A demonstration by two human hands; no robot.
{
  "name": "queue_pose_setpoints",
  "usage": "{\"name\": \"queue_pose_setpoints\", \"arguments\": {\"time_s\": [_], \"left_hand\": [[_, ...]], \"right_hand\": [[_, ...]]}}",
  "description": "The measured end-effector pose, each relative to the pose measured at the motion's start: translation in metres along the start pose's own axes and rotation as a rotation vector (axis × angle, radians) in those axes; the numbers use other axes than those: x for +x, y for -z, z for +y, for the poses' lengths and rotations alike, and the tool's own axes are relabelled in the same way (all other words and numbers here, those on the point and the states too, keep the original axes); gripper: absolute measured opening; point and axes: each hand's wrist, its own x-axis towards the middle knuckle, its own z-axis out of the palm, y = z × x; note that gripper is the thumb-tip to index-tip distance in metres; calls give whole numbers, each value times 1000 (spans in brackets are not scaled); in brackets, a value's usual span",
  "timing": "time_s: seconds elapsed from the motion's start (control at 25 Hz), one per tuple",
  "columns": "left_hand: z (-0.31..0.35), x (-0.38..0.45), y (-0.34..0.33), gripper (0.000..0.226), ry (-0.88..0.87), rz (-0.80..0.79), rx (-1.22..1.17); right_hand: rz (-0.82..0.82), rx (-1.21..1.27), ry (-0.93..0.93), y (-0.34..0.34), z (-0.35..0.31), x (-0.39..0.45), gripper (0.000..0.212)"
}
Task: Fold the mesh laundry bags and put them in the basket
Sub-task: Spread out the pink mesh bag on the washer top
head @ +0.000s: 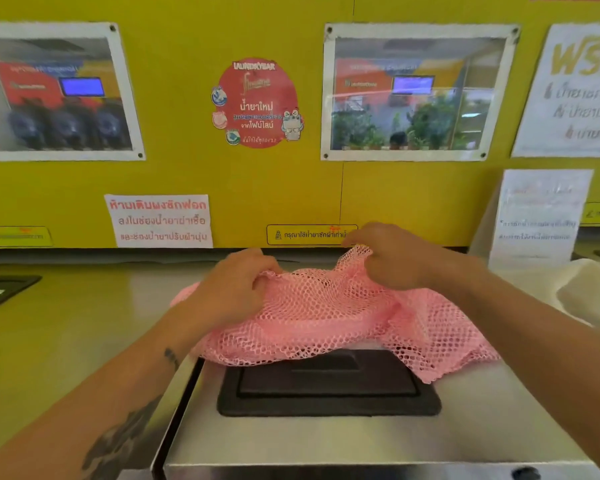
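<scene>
Both hands, left hand (234, 289) and right hand (390, 256), pinching pink mesh bag (329, 317) atop steel machine (326, 441)

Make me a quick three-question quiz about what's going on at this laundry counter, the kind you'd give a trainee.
1. True or false: the pink mesh bag is already folded flat.
2. Which hand grips the bag's raised far edge? A) left hand B) right hand C) neither
3. What does the near edge of the bag partly cover?

Key:
1. False. It lies bunched and rumpled on the metal counter.
2. B. The right hand pinches the lifted edge near the yellow wall; the left hand grips the bag lower down.
3. The black hatch lid set into the counter.
</scene>
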Motion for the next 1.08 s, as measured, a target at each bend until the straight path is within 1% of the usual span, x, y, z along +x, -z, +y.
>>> {"name": "queue_pose_setpoints", "arguments": {"time_s": [0.04,0.08,0.16,0.24,0.28,0.32,0.36,0.4,0.44,0.48,0.52,0.56,0.6,0.64,0.68,0.72,0.76,0.8,0.84,0.88,0.92,0.96,1.0,1.04,1.08], "left_hand": [[-3,2,3,27,-38,64,-1],[-7,2,9,27,-66,121,5],[-24,1,26,22,-70,236,83],[-55,-7,49,17,14,370,249],[-73,-14,58,16,96,408,327],[-88,-23,64,16,187,411,384],[-101,-32,66,16,249,389,419],[-110,-39,67,17,273,348,418],[-112,-44,65,17,258,297,385],[-107,-46,65,19,240,240,346],[-101,-48,64,22,240,166,297],[-92,-49,64,25,273,55,234],[-84,-50,66,32,334,-98,156],[-76,-52,69,45,398,-265,96],[-70,-55,72,60,442,-422,89],[-67,-59,76,70,471,-544,139],[-67,-64,80,72,500,-590,212],[-71,-68,85,66,549,-560,294],[-76,-69,93,54,590,-482,375],[-83,-69,101,41,617,-362,460],[-91,-66,113,31,636,-201,559],[-98,-63,128,25,636,-26,648],[-104,-61,145,25,623,143,711],[-109,-59,159,27,602,270,734],[-105,-59,171,29,594,334,705]], "right_hand": [[-27,84,80,-9,-16,4,63],[-96,103,128,-21,-29,8,64],[-255,42,122,-40,-39,14,65],[-419,-59,-25,-37,-35,16,55],[-494,-154,-119,-31,-32,15,50],[-548,-278,-189,-24,-30,13,48],[-568,-406,-235,-19,-26,14,46],[-548,-512,-251,-15,-27,15,47],[-490,-546,-240,-13,-31,18,50],[-415,-476,-186,-14,-37,23,55],[-355,-346,-90,-16,-48,28,62],[-335,-199,21,-19,-62,33,69],[-352,-79,120,-24,-79,37,75],[-373,-11,187,-30,-95,40,80],[-397,-10,219,-40,-108,45,81],[-397,-45,235,-48,-118,50,77],[-372,-84,237,-55,-123,59,68],[-319,-99,263,-57,-129,67,57],[-214,-76,293,-55,-134,76,43],[-82,-35,306,-49,-140,85,30],[77,1,308,-40,-146,94,21],[238,28,300,-32,-153,104,20],[375,64,298,-23,-160,115,24],[481,117,304,-14,-166,122,27],[536,180,323,-6,-171,128,25]]}}
